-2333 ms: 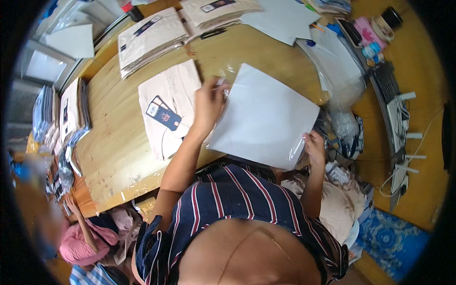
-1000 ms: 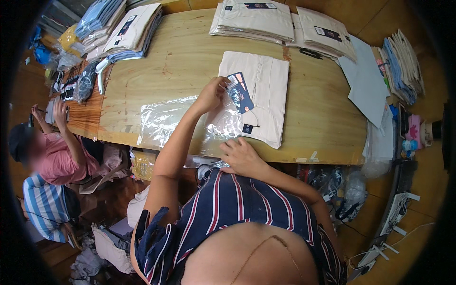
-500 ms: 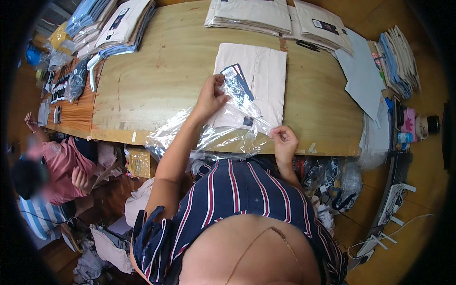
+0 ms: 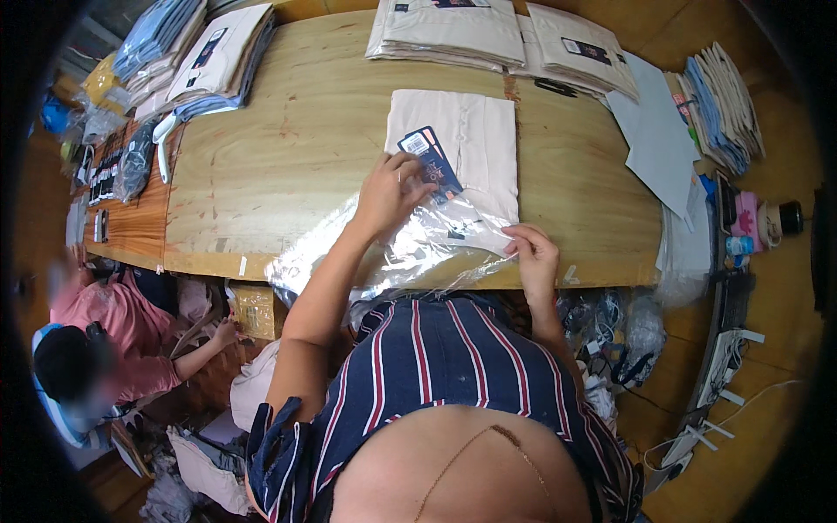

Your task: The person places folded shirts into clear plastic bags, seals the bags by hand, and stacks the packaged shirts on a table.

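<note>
A folded cream shirt [image 4: 471, 144] with a dark blue hang tag [image 4: 429, 162] lies on the wooden table [image 4: 288, 148] in front of me. Its near end sits inside a clear plastic bag [image 4: 410, 253] that spills over the table's front edge. My left hand [image 4: 388, 193] rests on the shirt at the bag's mouth, fingers touching the tag and the plastic. My right hand [image 4: 530, 257] pinches the bag's right edge near the table's front edge.
Stacks of folded cream shirts [image 4: 453, 30] line the far edge, more folded garments [image 4: 218, 57] at the far left. Grey sheets [image 4: 654, 139] and a fabric pile [image 4: 719, 105] lie right. A person in pink [image 4: 96, 340] sits low left among bags.
A large white sheet held earlier is gone. The clear bag now covers the shirt's near end; my right hand has moved from the middle to the bag's right edge.
</note>
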Available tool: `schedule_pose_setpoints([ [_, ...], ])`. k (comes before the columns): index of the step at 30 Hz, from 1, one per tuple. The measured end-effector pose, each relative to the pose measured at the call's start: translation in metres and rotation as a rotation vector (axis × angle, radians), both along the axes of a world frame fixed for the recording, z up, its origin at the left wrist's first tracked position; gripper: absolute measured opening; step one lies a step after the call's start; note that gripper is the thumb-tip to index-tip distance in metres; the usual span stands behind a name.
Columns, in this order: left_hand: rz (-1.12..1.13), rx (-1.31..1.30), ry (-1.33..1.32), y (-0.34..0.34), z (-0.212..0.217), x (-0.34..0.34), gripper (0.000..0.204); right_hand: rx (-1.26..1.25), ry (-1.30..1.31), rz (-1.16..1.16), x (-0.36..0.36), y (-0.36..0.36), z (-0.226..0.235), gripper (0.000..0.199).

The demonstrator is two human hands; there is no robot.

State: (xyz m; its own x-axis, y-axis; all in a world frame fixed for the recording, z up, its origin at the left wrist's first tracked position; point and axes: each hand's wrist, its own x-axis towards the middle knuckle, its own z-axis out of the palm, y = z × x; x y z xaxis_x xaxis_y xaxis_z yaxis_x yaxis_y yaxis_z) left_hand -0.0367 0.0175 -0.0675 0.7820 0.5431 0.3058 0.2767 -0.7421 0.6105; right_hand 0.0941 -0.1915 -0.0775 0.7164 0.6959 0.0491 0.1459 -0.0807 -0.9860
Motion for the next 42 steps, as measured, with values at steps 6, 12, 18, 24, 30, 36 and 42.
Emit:
schedule_pose_setpoints([
  [6,-0.295,-0.395,-0.155,0.048,0.027,0.019,0.014,-0.161,0.106,0.108,0.031,0.010,0.041,0.012],
  [12,-0.306,-0.493,0.072,0.051,0.135,0.001,0.046,0.085,0.132,0.409,0.074,0.028,0.095,0.013],
  [18,-0.343,-0.131,-0.030,0.069,0.170,-0.012,0.065,0.153,0.054,0.512,0.100,0.063,0.129,0.014],
  [24,-0.334,-0.164,0.027,0.079,0.201,-0.020,0.078,0.273,0.033,0.310,0.104,0.096,0.155,0.011],
  [30,-0.314,-0.146,0.028,0.080,0.214,-0.020,0.081,0.338,-0.104,0.093,0.095,0.117,0.148,0.010],
  [36,-0.306,-0.147,0.042,0.086,0.213,-0.024,0.079,0.423,0.134,0.218,0.100,0.122,0.153,0.011],
  [42,-0.323,-0.142,0.066,0.085,0.218,-0.030,0.074,0.406,-0.030,0.050,0.091,0.126,0.149,0.014],
])
